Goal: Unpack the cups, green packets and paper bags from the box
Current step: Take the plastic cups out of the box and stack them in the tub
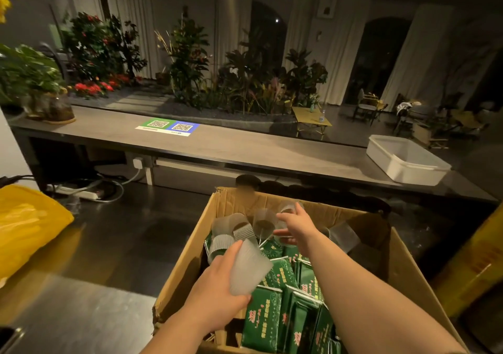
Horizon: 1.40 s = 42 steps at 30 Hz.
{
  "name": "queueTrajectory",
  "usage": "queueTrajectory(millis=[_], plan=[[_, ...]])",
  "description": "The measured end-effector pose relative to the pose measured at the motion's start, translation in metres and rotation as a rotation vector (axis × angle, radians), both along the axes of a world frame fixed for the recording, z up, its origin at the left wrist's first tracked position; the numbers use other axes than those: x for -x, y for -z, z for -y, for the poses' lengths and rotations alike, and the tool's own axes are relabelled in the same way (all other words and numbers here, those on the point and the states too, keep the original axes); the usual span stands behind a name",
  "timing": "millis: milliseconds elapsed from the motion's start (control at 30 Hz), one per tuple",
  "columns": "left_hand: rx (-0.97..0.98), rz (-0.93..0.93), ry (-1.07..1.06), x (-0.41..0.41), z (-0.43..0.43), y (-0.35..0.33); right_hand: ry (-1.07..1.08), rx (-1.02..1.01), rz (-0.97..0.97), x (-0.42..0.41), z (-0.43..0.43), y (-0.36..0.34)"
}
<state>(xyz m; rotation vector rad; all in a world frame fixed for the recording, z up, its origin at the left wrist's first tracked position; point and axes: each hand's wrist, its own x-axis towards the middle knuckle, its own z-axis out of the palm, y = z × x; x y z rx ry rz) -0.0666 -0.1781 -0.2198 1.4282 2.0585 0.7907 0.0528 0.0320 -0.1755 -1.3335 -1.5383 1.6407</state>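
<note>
An open cardboard box [187, 247] stands in front of me, with green packets [275, 312] standing packed in its near part. Several frosted plastic cups [234, 229] lie at its far end, some with grey ribbed sleeves. My left hand [217, 277] grips a stack of frosted cups [249, 268] just above the packets. My right hand [295, 224] reaches to the far end and holds another cup [285, 240], its fingers curled round the rim. No paper bags show.
A long grey counter [217, 144] runs behind the box, with a white plastic tub [405, 160] at its right and a QR-code sticker [167, 127] in the middle. A yellow plastic bag [24, 223] lies on the steel surface at left. Yellow cartons [479, 258] stand to the right.
</note>
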Motion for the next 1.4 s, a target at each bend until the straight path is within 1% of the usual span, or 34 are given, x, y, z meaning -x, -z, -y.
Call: queueTrajectory(millis=[100, 200, 233, 300, 400, 500, 533, 633, 667, 733, 800, 900, 1033, 1167, 1200, 1267, 1300, 1333, 1400], plan=[[0.018, 0.004, 0.004, 0.001, 0.001, 0.001, 0.213, 0.086, -0.147, -0.007, -0.007, 0.006], [0.018, 0.009, 0.004, 0.001, 0.0, -0.001, 0.503, 0.088, -0.263, -0.016, -0.002, 0.009], [0.018, 0.005, -0.002, 0.002, -0.001, -0.002, 0.547, 0.125, -0.299, -0.019, 0.002, 0.008], [0.019, -0.006, -0.005, 0.002, -0.002, -0.002, 0.566, 0.234, -0.411, -0.024, 0.014, 0.007], [0.019, -0.014, 0.002, 0.0, -0.002, -0.002, 0.518, 0.313, -0.403, -0.024, 0.029, 0.013], [0.011, -0.026, 0.007, -0.001, 0.0, 0.0, 0.451, 0.303, -0.368, -0.023, 0.034, 0.024], [0.008, -0.026, 0.006, -0.001, 0.001, 0.0, 0.406, 0.315, -0.393, -0.024, 0.034, 0.024], [0.007, -0.025, -0.004, -0.002, 0.002, 0.0, 0.226, 0.419, -0.546, -0.031, 0.042, 0.016], [0.004, -0.027, -0.004, -0.002, 0.003, 0.0, 0.164, 0.422, -0.527, -0.033, 0.044, 0.015], [-0.006, -0.036, 0.006, -0.002, 0.003, -0.001, 0.037, 0.332, -0.352, -0.034, 0.051, 0.013], [-0.007, -0.051, 0.027, -0.002, 0.002, -0.002, -0.019, 0.237, -0.223, -0.033, 0.054, 0.012], [0.009, -0.068, 0.058, -0.002, 0.0, -0.001, -0.051, 0.215, -0.161, -0.03, 0.053, 0.014], [0.013, -0.057, 0.069, -0.001, 0.0, 0.0, -0.216, 0.218, -0.055, -0.028, 0.055, 0.014], [-0.024, 0.012, 0.027, -0.001, 0.001, 0.0, -0.3, 0.308, -0.066, -0.024, 0.055, 0.018], [-0.033, 0.011, 0.016, -0.001, 0.001, 0.0, -0.34, 0.289, -0.04, -0.022, 0.059, 0.019], [-0.045, -0.008, 0.001, -0.001, 0.001, 0.001, -0.409, 0.176, 0.054, -0.016, 0.061, 0.028], [-0.047, -0.011, -0.016, -0.001, 0.001, 0.002, -0.425, 0.12, 0.056, -0.011, 0.06, 0.033], [-0.047, -0.007, -0.038, 0.0, 0.0, 0.003, -0.408, 0.089, 0.008, -0.006, 0.059, 0.035], [-0.047, -0.009, -0.08, 0.001, -0.001, 0.004, -0.198, 0.082, -0.106, 0.003, 0.054, 0.034]])
